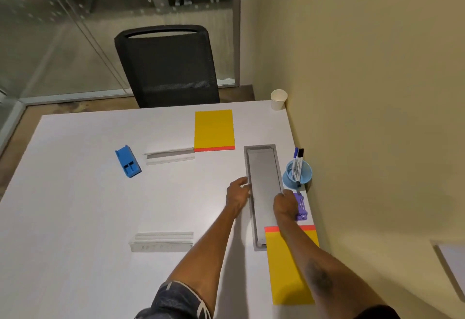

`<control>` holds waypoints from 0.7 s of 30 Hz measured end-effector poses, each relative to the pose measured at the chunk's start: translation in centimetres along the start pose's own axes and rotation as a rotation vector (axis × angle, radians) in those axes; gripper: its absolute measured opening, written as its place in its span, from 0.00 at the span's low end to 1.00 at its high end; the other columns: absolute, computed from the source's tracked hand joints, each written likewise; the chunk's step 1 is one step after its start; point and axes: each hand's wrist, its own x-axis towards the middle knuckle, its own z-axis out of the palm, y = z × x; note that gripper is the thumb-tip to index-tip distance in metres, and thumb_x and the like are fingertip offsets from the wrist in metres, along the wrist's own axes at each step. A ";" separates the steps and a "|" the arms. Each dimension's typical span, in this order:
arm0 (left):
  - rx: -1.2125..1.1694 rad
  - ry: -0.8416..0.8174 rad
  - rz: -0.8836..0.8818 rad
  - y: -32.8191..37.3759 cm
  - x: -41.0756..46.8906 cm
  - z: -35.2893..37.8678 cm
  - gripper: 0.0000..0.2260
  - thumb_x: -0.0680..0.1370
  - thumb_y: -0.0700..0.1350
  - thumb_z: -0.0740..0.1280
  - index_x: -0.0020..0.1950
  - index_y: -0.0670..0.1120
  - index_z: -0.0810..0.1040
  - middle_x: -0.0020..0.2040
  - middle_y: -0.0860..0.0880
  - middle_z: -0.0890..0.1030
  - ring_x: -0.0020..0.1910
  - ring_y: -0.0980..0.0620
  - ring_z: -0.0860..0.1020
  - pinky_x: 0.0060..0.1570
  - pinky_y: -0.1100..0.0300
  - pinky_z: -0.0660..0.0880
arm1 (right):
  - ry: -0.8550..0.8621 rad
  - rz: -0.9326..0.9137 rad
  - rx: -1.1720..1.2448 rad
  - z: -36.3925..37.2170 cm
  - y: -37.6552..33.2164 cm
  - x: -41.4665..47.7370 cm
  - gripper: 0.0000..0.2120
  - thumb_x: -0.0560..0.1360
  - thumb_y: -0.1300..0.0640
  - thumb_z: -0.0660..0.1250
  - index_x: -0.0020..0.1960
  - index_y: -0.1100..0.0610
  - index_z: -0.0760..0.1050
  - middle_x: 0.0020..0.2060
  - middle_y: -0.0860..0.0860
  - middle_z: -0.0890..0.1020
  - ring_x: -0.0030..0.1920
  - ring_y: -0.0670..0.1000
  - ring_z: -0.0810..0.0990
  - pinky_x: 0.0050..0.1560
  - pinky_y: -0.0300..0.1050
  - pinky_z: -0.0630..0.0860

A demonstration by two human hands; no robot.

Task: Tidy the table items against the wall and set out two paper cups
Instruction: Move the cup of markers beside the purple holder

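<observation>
Right hand: knuckles up, fingers bent down against the left side of the purple stapler, near the right edge of the table, just beside the wall. Cannot tell whether gripping or only nudging.

Left hand: loosely bent, holding nothing, fingertips touching the left rim of the grey lid set in the tabletop.

Beyond: blue pen pot at the right edge; one paper cup at the far right corner, against the wall.

Step in hand, by judgement: lining small items along the wall.

Out mid-table: blue block, far white strip, near white strip, yellow pad.

Next: reach left, bring these to the right edge; fetch a second cup, none in view.
</observation>
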 end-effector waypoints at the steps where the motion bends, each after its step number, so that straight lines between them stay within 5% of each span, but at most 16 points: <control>1: -0.001 0.011 -0.006 -0.2 -0.1 -0.7 0.19 0.82 0.37 0.62 0.73 0.40 0.73 0.72 0.44 0.75 0.70 0.45 0.74 0.57 0.65 0.71 | -0.039 -0.013 0.010 0.6 -0.3 -0.4 0.19 0.80 0.60 0.56 0.69 0.61 0.70 0.65 0.60 0.76 0.65 0.61 0.75 0.64 0.50 0.72; 7: -0.021 0.104 -0.010 -1.3 -0.6 -5.9 0.18 0.81 0.37 0.61 0.72 0.41 0.74 0.71 0.44 0.75 0.70 0.46 0.74 0.66 0.62 0.70 | -0.102 -0.173 -0.044 4.9 -3.9 -3.1 0.18 0.80 0.62 0.55 0.68 0.59 0.73 0.66 0.59 0.77 0.65 0.61 0.76 0.61 0.48 0.73; 10: -0.056 0.164 -0.019 -2.1 -0.5 -9.0 0.18 0.81 0.36 0.61 0.71 0.40 0.74 0.71 0.44 0.76 0.70 0.45 0.74 0.74 0.53 0.68 | -0.180 -0.260 -0.074 7.3 -6.0 -4.1 0.18 0.82 0.61 0.56 0.69 0.60 0.73 0.68 0.57 0.76 0.68 0.59 0.75 0.67 0.48 0.71; 21: -0.280 0.414 -0.084 -5.6 1.6 -20.5 0.18 0.81 0.35 0.60 0.71 0.40 0.74 0.71 0.43 0.75 0.69 0.41 0.75 0.70 0.45 0.73 | -0.432 -0.462 -0.114 17.4 -12.7 -7.4 0.16 0.79 0.63 0.61 0.66 0.62 0.77 0.65 0.57 0.79 0.65 0.58 0.77 0.70 0.53 0.72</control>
